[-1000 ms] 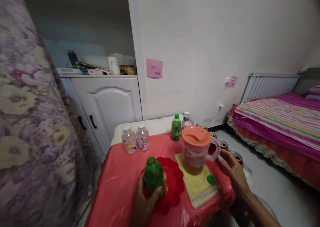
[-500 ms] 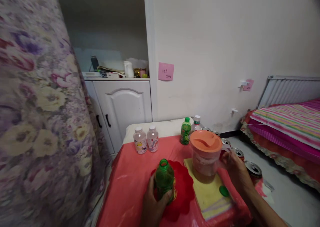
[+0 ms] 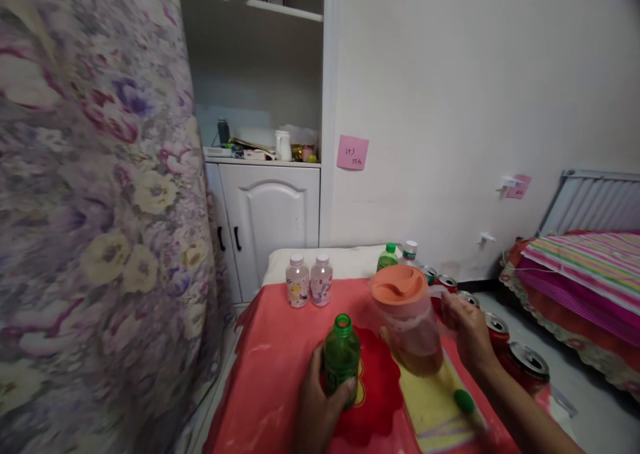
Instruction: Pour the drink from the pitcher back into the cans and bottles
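Observation:
My left hand [image 3: 320,397] is wrapped around a green plastic bottle [image 3: 343,354] whose mouth is uncapped. It holds the bottle upright over a red scalloped tray [image 3: 383,401]. My right hand [image 3: 465,324] is closed on the handle of a clear pitcher [image 3: 413,337] with an orange lid [image 3: 399,285]. The pitcher leans to the left above a yellow cloth [image 3: 430,407], with some brownish liquid low inside. A green bottle cap [image 3: 464,401] lies on the cloth below my right hand.
Two small white-capped bottles [image 3: 298,282] stand at the table's back left. A green-capped bottle [image 3: 387,257] and a white-capped bottle [image 3: 410,253] are behind the pitcher. Several drink cans [image 3: 525,367] line the right edge. A floral curtain [image 3: 100,241] hangs at left.
My right hand has taken the pitcher's handle and tilted the pitcher leftward, toward the green bottle. My left hand still grips that bottle. The camera view has shifted slightly left.

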{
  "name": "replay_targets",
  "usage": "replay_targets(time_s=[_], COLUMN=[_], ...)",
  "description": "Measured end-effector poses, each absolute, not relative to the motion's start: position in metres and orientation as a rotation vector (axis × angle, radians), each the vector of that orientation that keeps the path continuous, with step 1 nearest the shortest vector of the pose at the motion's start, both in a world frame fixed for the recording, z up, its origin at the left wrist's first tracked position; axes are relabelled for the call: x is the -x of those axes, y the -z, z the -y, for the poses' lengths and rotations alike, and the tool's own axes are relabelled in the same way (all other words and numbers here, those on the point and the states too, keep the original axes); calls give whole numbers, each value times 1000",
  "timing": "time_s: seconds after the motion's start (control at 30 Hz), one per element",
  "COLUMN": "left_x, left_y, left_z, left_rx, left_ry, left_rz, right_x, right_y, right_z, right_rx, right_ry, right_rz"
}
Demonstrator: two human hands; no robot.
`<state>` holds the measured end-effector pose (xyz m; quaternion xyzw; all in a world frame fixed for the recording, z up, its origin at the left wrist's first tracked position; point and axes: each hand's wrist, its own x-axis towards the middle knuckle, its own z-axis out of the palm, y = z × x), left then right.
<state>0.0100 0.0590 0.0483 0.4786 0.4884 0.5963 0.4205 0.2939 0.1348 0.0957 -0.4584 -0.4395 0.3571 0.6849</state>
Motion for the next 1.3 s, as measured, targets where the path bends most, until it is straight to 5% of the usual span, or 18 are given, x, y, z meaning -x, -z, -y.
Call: replay_targets(time_s=[0.83, 1.3], left_x=[-7, -7], left_y=[-41, -40], left_z=[-57, -57], left_rx=[-1264, -1301], left_ry=[-1525, -1526], left_rz=[-1099, -1055], right_x=[-273, -265], right_y=[-217, -243], right_z=[-92, -95], right_rx=[1082, 1062], right_ry=[-649, -464], right_rz=[1445, 1708])
